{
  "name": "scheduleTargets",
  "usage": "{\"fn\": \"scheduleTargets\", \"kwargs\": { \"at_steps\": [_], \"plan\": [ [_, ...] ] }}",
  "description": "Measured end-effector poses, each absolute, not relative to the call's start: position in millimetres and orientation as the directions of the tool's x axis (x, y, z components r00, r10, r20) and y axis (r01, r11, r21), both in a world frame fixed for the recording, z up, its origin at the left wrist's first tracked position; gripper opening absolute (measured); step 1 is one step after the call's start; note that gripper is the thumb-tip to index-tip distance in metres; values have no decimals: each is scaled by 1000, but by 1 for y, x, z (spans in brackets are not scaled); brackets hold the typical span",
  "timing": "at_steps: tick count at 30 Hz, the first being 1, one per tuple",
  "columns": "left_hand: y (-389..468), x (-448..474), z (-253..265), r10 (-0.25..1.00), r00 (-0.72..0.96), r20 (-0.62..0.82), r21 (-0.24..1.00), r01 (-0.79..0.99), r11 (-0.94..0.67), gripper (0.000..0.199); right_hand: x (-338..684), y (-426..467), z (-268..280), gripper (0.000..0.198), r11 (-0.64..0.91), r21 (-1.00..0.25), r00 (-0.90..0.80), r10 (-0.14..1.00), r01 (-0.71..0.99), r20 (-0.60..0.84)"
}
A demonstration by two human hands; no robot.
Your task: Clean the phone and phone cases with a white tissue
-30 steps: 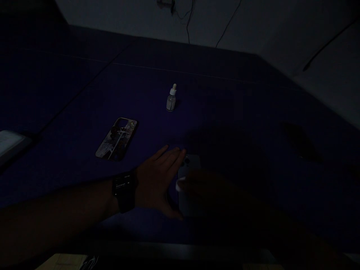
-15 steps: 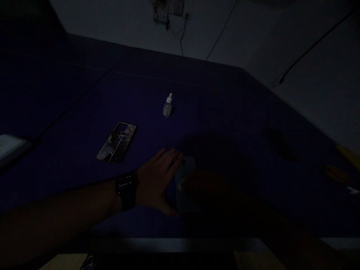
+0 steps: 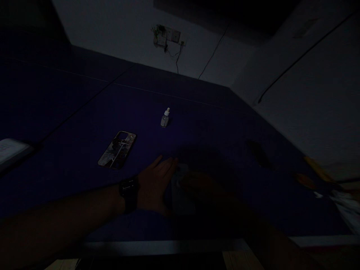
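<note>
A pale, flat phone [image 3: 184,207] lies in deep shadow near the table's front edge. My left hand [image 3: 156,185], with a dark watch [image 3: 128,189] on the wrist, braces its left side, fingers at the upper corner and thumb at the lower. Over the phone's middle my right hand [image 3: 199,183] is bent, fingers closed; a small pale patch shows by the fingertips, too dark to name. Left of the hands lies a patterned phone case [image 3: 117,150] with a camera cutout. Beyond them stands a small dropper bottle [image 3: 164,119], upright with a white top.
A white box-like object [image 3: 12,152] sits at the left edge. On the right lie a dark flat object [image 3: 258,153], an orange-brown item [image 3: 304,180], a yellow item [image 3: 317,168] and crumpled plastic [image 3: 344,206]. A wall socket [image 3: 171,35] with cords is behind the table [image 3: 135,112].
The camera view has tilted up and turned slightly right, so more wall and the plastic show. My right hand has shifted slightly over the phone; my left hand keeps its place beside it.
</note>
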State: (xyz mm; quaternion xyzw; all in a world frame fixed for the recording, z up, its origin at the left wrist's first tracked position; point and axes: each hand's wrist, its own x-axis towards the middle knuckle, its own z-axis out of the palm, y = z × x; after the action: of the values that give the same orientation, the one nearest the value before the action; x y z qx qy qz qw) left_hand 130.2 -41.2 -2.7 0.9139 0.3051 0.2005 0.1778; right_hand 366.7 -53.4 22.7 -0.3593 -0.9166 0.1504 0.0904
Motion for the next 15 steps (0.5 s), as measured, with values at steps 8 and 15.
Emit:
{"fn": "scheduleTargets", "kwargs": {
  "at_steps": [8, 15],
  "plan": [
    [-39, 128, -8, 631, 727, 270, 450, 484, -750, 132, 370, -78, 9, 19, 729, -371, -801, 593, 576, -81],
    [-37, 128, -6, 612, 744, 267, 459, 461, -760, 137, 369, -61, 26, 27, 639, -295, -645, 759, 711, 90]
  ]
}}
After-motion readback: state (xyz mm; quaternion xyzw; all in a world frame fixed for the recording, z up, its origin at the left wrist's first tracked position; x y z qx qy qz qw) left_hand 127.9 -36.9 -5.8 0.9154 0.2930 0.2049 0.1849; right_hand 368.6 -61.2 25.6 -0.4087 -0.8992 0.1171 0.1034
